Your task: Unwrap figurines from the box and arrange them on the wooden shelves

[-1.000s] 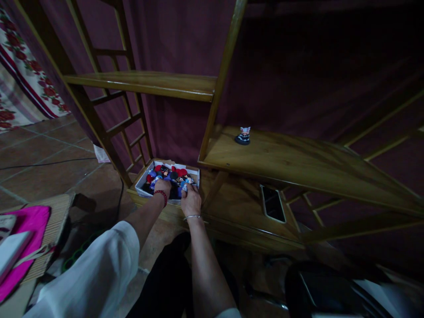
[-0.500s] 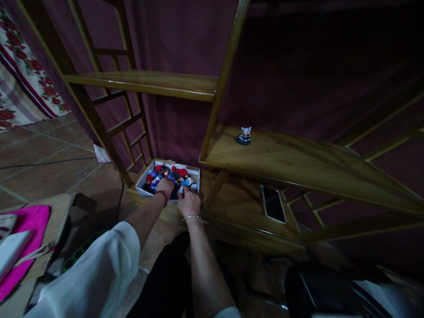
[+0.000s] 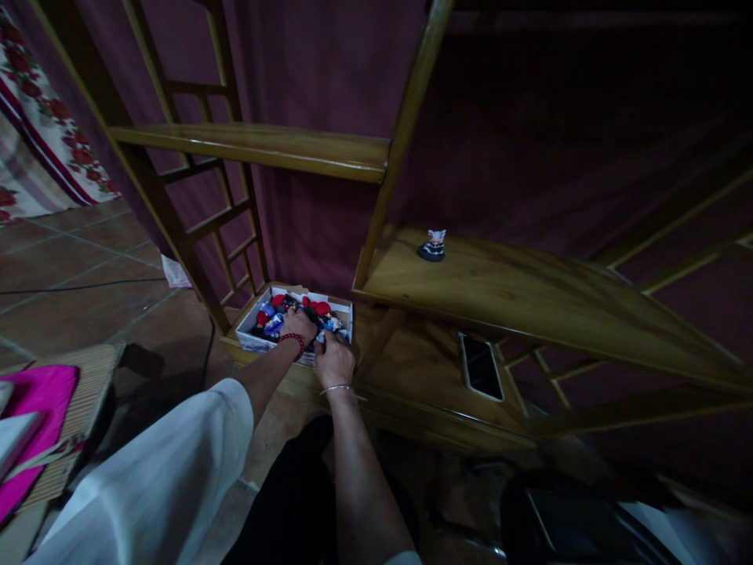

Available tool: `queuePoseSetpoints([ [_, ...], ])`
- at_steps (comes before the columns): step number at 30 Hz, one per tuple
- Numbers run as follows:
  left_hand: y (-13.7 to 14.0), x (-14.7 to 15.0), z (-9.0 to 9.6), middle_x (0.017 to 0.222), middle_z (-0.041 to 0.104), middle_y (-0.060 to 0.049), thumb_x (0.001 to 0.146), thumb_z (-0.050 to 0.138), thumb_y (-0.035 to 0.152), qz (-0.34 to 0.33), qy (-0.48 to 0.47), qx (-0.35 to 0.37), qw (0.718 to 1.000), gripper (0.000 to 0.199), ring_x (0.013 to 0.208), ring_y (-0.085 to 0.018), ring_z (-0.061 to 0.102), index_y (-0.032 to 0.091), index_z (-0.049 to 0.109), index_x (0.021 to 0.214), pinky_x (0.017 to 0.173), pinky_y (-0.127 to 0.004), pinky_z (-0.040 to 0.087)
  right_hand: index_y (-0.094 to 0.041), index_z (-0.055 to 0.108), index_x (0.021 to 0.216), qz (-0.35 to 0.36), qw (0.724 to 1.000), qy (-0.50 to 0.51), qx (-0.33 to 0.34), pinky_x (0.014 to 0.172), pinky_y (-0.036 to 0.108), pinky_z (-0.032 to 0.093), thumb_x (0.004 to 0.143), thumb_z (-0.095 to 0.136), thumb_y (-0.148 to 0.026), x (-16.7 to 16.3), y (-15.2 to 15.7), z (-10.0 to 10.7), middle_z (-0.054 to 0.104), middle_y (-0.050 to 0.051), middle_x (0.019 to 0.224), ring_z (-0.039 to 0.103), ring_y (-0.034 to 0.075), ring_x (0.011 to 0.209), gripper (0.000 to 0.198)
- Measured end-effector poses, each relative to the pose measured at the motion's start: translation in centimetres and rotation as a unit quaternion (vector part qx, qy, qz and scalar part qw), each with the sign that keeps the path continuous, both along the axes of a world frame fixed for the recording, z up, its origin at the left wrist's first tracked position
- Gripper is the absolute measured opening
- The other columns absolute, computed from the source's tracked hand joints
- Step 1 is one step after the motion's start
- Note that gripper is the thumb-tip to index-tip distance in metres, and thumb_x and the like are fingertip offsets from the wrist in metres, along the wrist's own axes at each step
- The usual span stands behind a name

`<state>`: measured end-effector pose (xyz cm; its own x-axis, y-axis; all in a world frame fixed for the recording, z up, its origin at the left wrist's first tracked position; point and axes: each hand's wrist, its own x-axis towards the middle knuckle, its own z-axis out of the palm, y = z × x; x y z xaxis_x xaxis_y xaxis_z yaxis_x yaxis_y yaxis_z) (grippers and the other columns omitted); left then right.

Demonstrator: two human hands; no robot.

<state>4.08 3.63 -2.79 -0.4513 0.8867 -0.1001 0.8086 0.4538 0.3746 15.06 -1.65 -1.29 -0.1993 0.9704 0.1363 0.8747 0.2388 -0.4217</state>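
A shallow white cardboard box [image 3: 252,342] stands on the low left shelf, filled with several small figurines [image 3: 274,323] in red, blue, black and white. Over the middle of the box, my left hand [image 3: 299,326], with a red bead bracelet, has its fingers curled down among the figurines. What it grips is hidden. My right hand [image 3: 335,361], wearing a silver bangle, reaches over the front rim close beside it. Its thumb and fingers close on a small whitish figurine, mostly covered by the hand.
One figurine on a dark round base [image 3: 434,246] stands on the higher wooden shelf [image 3: 506,278] to the right. Below it lies a black phone-like panel with a pale frame [image 3: 483,367]. Wooden posts rise around the box. A pink cloth [image 3: 50,392] covers a stool at left.
My left hand has shifted slightly right, closer to my right hand. My right hand stays almost in place at the front rim. The view has moved a little.
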Motion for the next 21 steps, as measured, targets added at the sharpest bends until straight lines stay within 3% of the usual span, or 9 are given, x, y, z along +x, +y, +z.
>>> queuePoseSetpoints([
  [3, 0.5, 0.2, 0.1, 0.126, 0.041, -0.015, 0.074, 0.046, 0.024, -0.039, 0.000, 0.029, 0.999, 0.046, 0.119, -0.027, 0.033, 0.012, 0.045, 0.119, 0.097, -0.035, 0.028, -0.021, 0.056, 0.108, -0.017, 1.000, 0.001, -0.003, 0.076, 0.025, 0.040, 0.081, 0.045, -0.027, -0.1, 0.1, 0.0, 0.061, 0.007, 0.102, 0.056, 0.017, 0.092, 0.030],
  [9, 1.7, -0.1, -0.9, 0.123, 0.048, -0.012, 0.075, 0.042, 0.018, -0.125, 0.014, -0.007, 0.992, 0.040, 0.121, -0.025, 0.032, 0.017, 0.050, 0.114, 0.100, -0.041, 0.021, -0.019, 0.058, 0.103, -0.031, 0.999, 0.007, 0.000, 0.073, 0.026, 0.042, 0.080, 0.046, -0.025, -0.3, 0.1, 0.1, 0.062, 0.008, 0.098, 0.058, 0.018, 0.089, 0.027],
  [16, 2.2, -0.2, -1.4, 0.104, 0.060, -0.012, 0.075, 0.040, 0.017, -0.144, 0.044, -0.040, 0.988, 0.028, 0.116, -0.026, 0.038, 0.015, 0.062, 0.093, 0.101, -0.044, 0.014, -0.018, 0.058, 0.105, -0.032, 0.999, 0.008, 0.000, 0.075, 0.026, 0.041, 0.080, 0.045, -0.024, -0.2, 0.1, 0.1, 0.062, 0.009, 0.099, 0.057, 0.018, 0.090, 0.028],
  [21, 2.0, -0.4, -1.5, 0.114, 0.053, -0.014, 0.075, 0.039, 0.018, -0.128, 0.040, -0.021, 0.991, 0.033, 0.116, -0.025, 0.037, 0.012, 0.059, 0.100, 0.100, -0.041, 0.018, -0.020, 0.058, 0.105, -0.033, 0.999, 0.012, 0.005, 0.074, 0.026, 0.042, 0.080, 0.046, -0.025, -0.2, 0.0, 0.2, 0.062, 0.008, 0.099, 0.058, 0.018, 0.089, 0.028],
])
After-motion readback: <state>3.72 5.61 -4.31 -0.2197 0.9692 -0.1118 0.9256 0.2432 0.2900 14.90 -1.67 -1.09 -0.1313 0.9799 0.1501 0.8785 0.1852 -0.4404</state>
